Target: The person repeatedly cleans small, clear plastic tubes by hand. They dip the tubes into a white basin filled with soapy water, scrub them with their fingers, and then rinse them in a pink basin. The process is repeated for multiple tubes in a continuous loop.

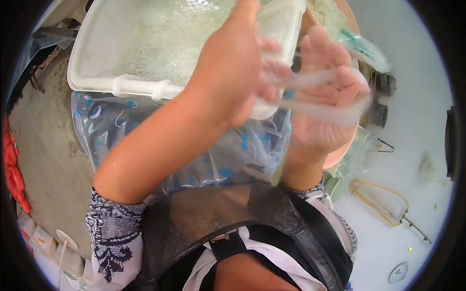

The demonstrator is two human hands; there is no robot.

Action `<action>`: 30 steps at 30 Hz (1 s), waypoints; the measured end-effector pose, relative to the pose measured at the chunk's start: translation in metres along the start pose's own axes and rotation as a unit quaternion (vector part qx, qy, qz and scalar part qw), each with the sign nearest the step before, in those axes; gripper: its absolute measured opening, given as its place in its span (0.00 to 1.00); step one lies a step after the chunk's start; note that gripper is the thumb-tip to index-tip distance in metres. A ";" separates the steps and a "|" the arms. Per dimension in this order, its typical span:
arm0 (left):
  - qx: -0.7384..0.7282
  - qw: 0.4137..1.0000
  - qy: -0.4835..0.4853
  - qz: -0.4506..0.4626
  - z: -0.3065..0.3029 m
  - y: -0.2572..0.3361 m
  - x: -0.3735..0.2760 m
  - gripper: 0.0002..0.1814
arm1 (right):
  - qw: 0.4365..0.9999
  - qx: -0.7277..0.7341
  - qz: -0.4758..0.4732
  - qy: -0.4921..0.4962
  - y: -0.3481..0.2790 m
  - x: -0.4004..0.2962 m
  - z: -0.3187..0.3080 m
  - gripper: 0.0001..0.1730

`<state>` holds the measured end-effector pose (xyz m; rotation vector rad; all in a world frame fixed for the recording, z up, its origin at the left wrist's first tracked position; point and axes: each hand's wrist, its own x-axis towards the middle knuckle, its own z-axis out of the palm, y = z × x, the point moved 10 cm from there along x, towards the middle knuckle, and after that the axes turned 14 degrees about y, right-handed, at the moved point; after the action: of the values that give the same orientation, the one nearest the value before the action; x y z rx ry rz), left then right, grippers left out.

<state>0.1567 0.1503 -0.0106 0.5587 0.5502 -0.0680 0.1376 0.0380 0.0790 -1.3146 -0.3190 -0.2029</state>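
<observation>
My left hand (236, 76) is raised over the near right corner of a white plastic tub (96, 84), its fingers curled at one end of a bundle of pale, translucent strands (309, 109). My right hand (324, 87) is just to the right, palm showing and fingers partly bent. The bundle stretches between both hands and loops around part of my right hand; motion blur hides how the fingers hold it. Inside the tub lies a tangled mass of fine, wet, whitish strands (160, 51). White ties (160, 90) wrap the tub's near rim.
Clear plastic sheeting with blue flowers (225, 172) hangs below the tub. A pink basin (338, 156) with pale strands and plastic bags stands at right. Farther right are a yellow-edged wire-framed tool (382, 202) and a round dial (398, 272). Red material (14, 174) lies at far left.
</observation>
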 end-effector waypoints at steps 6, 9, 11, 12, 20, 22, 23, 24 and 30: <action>0.460 0.732 -0.219 0.452 0.021 -0.033 -0.062 0.28 | 0.948 -0.220 -0.056 0.222 -0.010 0.020 -0.034 0.10; 0.407 0.793 -0.125 0.436 0.038 -0.021 -0.053 0.28 | 0.940 -0.295 -0.094 0.142 -0.019 0.019 -0.015 0.08; 0.430 0.702 -0.136 0.551 0.057 -0.008 -0.060 0.30 | 0.938 -0.303 -0.129 0.110 -0.030 0.017 -0.013 0.08; 0.429 0.723 -0.144 0.523 0.056 -0.008 -0.059 0.32 | 0.942 -0.278 -0.156 0.106 -0.034 0.016 -0.015 0.08; 0.342 0.766 -0.049 0.542 0.028 0.011 -0.070 0.41 | 0.998 -0.029 -0.036 0.051 -0.015 0.008 -0.012 0.17; 0.365 0.711 -0.075 0.596 0.038 0.011 -0.076 0.41 | 0.999 -0.046 -0.020 0.012 -0.011 0.003 -0.011 0.17; 0.376 0.682 -0.088 0.622 0.043 0.010 -0.079 0.41 | 0.998 -0.055 -0.012 -0.008 -0.009 0.000 -0.009 0.18; 0.358 0.702 -0.095 0.609 0.044 0.010 -0.079 0.40 | 0.998 -0.068 0.000 -0.006 -0.009 -0.002 -0.009 0.18; 0.465 0.744 -0.188 0.442 0.057 -0.005 -0.061 0.16 | 0.993 -0.072 0.001 0.090 -0.008 0.001 -0.021 0.17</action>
<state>0.1307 0.1109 0.0582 1.7069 -0.2522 0.4765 0.1386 0.0158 0.0821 -1.4266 -0.1515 -0.3463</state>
